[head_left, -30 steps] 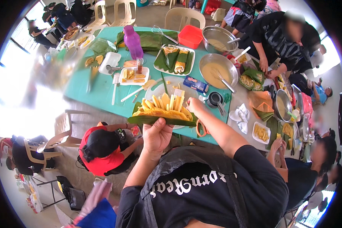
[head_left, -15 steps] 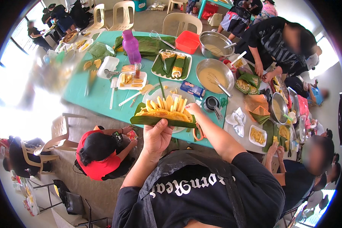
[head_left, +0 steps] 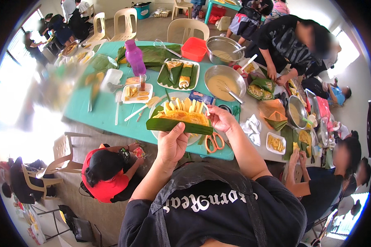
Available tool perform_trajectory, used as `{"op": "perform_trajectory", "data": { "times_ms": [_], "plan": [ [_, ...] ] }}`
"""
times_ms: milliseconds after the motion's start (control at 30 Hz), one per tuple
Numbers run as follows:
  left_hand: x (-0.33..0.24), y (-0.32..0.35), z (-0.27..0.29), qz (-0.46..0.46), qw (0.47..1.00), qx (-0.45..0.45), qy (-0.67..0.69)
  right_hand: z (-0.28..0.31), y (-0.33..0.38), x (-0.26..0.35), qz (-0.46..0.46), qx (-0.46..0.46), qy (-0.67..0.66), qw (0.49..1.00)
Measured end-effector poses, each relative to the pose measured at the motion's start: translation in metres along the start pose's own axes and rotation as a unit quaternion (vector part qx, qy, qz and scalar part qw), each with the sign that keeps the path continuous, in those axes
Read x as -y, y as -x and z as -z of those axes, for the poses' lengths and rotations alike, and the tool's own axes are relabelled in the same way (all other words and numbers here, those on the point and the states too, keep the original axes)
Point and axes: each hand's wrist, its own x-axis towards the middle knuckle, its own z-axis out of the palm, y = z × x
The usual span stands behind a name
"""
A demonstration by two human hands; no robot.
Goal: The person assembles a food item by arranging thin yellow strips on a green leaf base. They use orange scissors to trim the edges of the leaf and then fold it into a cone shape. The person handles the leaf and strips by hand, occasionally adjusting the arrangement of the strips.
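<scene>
My left hand [head_left: 173, 142] holds a folded green banana leaf [head_left: 179, 126] from below, thumb pressed on its near side. Inside the leaf lies a yellow wrapper [head_left: 189, 118], with pale yellow strips [head_left: 185, 105] standing up out of it. At the right end of this bundle, my right hand [head_left: 222, 118] has its fingers closed at a thin pale strip [head_left: 206, 109]. Just below the right hand, orange-handled scissors [head_left: 214, 142] lie at the table's near edge. Behind the bundle is a round, light-coloured plate [head_left: 154, 110], partly hidden.
On the green table [head_left: 95, 92] stand a purple bottle [head_left: 134, 57], a white tray [head_left: 178, 85] of leaf-wrapped rolls and a batter bowl [head_left: 223, 78] with a whisk. A person in a red top [head_left: 107, 175] is low at the left. Co-workers handle food at the right.
The view has shifted, and the table things appear further left. My right hand has come out from behind the bundle's right end, and its fingers now show. The scissors are more exposed.
</scene>
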Motion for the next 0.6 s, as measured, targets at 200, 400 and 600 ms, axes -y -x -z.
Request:
{"op": "perform_trajectory", "data": {
  "times_ms": [200,400,600],
  "plan": [
    [0.006,-0.004,-0.011,0.012,0.999,0.052,0.006,-0.041,0.05,0.034,0.067,0.078,-0.021,0.994],
    [0.013,-0.008,-0.018,0.018,0.995,0.099,0.006,-0.091,0.102,0.053,0.163,0.107,0.07,0.978],
    [0.022,-0.012,-0.023,0.02,0.991,0.133,0.01,-0.143,0.142,0.056,0.386,0.013,0.334,0.86]
  ]
}}
